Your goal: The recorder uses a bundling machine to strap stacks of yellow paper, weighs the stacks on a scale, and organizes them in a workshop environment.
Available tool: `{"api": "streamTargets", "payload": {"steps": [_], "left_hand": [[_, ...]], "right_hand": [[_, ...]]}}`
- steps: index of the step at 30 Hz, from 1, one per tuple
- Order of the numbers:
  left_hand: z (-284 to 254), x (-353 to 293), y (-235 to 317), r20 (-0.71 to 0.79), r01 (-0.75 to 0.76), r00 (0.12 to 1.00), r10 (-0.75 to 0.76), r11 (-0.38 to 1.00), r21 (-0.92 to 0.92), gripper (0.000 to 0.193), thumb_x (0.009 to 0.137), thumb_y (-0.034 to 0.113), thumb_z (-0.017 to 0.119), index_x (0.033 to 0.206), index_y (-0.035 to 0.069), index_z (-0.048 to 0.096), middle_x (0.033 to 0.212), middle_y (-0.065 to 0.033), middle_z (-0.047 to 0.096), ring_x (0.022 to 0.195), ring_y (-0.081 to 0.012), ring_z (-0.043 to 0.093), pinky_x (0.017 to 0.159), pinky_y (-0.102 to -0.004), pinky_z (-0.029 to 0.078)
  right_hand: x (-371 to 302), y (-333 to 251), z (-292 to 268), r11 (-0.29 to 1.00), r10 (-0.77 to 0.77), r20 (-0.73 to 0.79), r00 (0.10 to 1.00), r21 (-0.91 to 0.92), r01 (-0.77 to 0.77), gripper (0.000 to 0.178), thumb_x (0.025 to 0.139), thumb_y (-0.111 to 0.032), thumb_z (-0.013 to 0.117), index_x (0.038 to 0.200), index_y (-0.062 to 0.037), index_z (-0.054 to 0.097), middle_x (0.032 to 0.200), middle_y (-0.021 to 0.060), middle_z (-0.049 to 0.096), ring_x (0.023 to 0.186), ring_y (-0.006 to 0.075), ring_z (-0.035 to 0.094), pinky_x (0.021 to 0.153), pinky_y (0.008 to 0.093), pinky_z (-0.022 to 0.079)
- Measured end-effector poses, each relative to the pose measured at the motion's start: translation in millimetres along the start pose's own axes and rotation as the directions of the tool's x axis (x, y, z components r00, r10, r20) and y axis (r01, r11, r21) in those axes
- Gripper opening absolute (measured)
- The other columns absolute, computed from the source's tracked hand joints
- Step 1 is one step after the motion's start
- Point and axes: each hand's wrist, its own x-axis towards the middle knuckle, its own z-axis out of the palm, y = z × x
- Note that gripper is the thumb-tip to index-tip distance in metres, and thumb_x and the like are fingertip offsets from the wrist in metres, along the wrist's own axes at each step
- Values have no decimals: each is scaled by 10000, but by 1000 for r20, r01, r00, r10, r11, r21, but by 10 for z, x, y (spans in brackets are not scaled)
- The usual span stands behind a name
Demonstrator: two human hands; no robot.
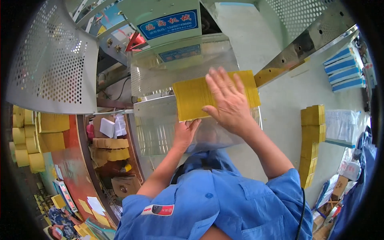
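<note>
A long stack of yellow-brown paper pieces [192, 96], packed tightly with many fine edges showing on top, lies across a shiny metal tray [156, 136] in front of me. My left hand [185, 134] grips the stack at its near left edge, thumb against the side and fingers partly hidden beneath it. Flat on the stack's right half rests my right hand [231, 106], palm down with its fingers stretched and slightly apart.
A perforated metal guard [52, 60] stands at the left, and a metal bar [304, 48] slants at the right. More yellow-brown stacks [312, 136] sit on the floor at right. Beside a red table [72, 148], paper rolls [24, 144] are piled. Another person [62, 222] is at lower left.
</note>
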Motion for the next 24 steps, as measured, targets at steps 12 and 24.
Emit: {"api": "streamTargets", "payload": {"steps": [12,24], "left_hand": [[-272,186,-270,101,-160,986,137,945,284,520,863,-11,680,1313,59,427,1205,-89,571,1107,-186,598,906,-305,510],[-381,250,574,-14,-3,1000,2,997,-77,376,882,262,722,1084,-39,622,988,-83,683,867,-122,623,757,-291,513]], "right_hand": [[-1128,889,303,551,635,-236,735,806,-217,412,847,25,498,1258,8,519,1315,125,543,1217,218,502,1047,341,373],[-589,636,29,521,543,181,820,693,-498,400,869,-197,663,1241,-64,599,1060,143,662,953,280,648,847,385,495]]}}
